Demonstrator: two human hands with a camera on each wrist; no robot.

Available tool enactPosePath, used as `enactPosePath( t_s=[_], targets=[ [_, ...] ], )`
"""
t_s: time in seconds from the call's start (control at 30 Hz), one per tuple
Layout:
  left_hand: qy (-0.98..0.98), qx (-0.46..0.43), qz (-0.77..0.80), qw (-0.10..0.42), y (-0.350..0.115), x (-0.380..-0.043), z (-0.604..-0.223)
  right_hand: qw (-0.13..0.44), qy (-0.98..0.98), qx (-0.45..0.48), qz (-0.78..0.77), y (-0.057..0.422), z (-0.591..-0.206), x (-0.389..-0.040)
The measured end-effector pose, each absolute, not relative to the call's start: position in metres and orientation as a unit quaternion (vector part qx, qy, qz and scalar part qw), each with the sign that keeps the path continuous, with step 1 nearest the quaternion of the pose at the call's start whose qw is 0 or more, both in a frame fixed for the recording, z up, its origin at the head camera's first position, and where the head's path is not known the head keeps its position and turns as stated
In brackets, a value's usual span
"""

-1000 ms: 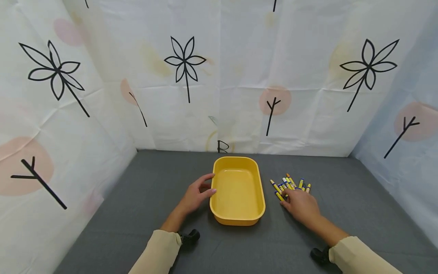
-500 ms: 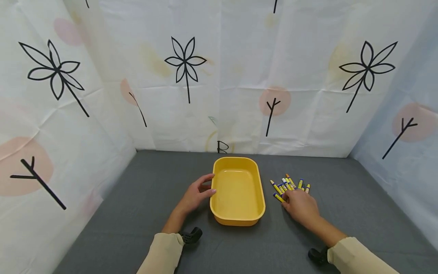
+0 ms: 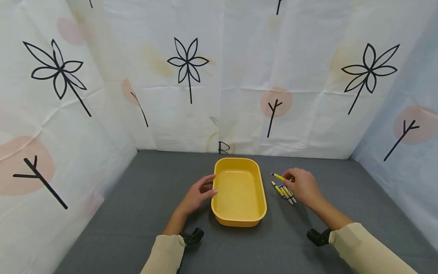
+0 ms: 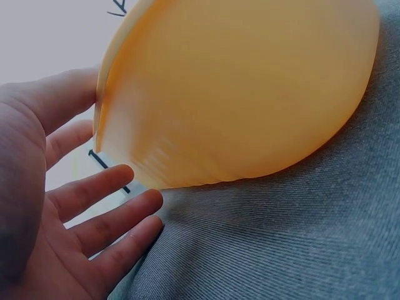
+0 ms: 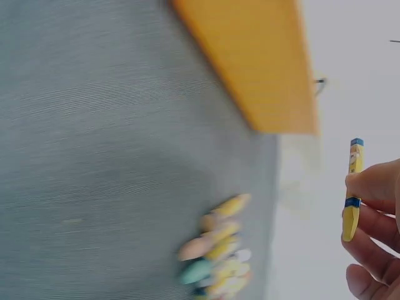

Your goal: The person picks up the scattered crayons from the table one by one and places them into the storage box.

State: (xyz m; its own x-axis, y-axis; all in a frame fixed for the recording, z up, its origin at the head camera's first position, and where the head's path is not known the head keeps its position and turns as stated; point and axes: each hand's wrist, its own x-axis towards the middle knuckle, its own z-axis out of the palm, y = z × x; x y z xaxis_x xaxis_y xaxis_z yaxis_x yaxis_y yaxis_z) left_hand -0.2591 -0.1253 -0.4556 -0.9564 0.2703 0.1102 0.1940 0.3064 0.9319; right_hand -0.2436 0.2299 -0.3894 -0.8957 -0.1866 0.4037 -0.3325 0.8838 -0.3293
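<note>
My right hand (image 3: 303, 185) pinches a yellow crayon (image 5: 353, 181) with a blue band and blue end between thumb and fingers, raised above the other crayons. Below that hand, several more crayons (image 3: 280, 191) lie side by side on the grey cloth; the hand hides part of the group in the head view. A yellow plastic tray (image 3: 238, 219) with rounded corners stands in the middle, with nothing in it. At its left rim is my left hand (image 3: 195, 196), its fingers spread and relaxed, thumb and fingertips touching the edge.
Dark grey cloth (image 3: 143, 217) covers the table. White fabric walls (image 3: 239, 57) printed with flowers and twigs enclose it at the back and on both sides. A black camera is strapped to each wrist.
My right hand has lifted a crayon off the pile and moved up, away from me. The left hand stays at the tray's rim.
</note>
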Motion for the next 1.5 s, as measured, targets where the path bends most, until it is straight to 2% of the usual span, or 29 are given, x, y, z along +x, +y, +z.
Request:
enactPosePath(
  t_s=[0.13, 0.33, 0.6, 0.9, 1.17, 1.5],
  targets=[
    [0.803, 0.154, 0.574, 0.035, -0.127, -0.260, -0.456, 0.185, -0.943, 0.164, 0.221, 0.222, -0.369, -0.254],
    [0.795, 0.173, 0.580, 0.039, -0.130, -0.259, -0.456, 0.154, -0.941, 0.194, 0.229, 0.201, -0.345, -0.271],
    [0.786, 0.180, 0.590, 0.034, -0.132, -0.260, -0.458, 0.114, -0.942, 0.224, 0.223, 0.167, -0.330, -0.294],
    [0.782, 0.179, 0.596, 0.040, -0.131, -0.262, -0.459, 0.045, -0.949, 0.213, 0.227, 0.133, -0.342, -0.314],
    [0.777, 0.202, 0.593, 0.058, -0.132, -0.245, -0.428, 0.017, -0.955, 0.214, 0.206, 0.111, -0.362, -0.328],
    [0.774, 0.201, 0.597, 0.063, -0.132, -0.242, -0.425, -0.027, -0.969, 0.180, 0.166, 0.092, -0.386, -0.342]
  ],
)
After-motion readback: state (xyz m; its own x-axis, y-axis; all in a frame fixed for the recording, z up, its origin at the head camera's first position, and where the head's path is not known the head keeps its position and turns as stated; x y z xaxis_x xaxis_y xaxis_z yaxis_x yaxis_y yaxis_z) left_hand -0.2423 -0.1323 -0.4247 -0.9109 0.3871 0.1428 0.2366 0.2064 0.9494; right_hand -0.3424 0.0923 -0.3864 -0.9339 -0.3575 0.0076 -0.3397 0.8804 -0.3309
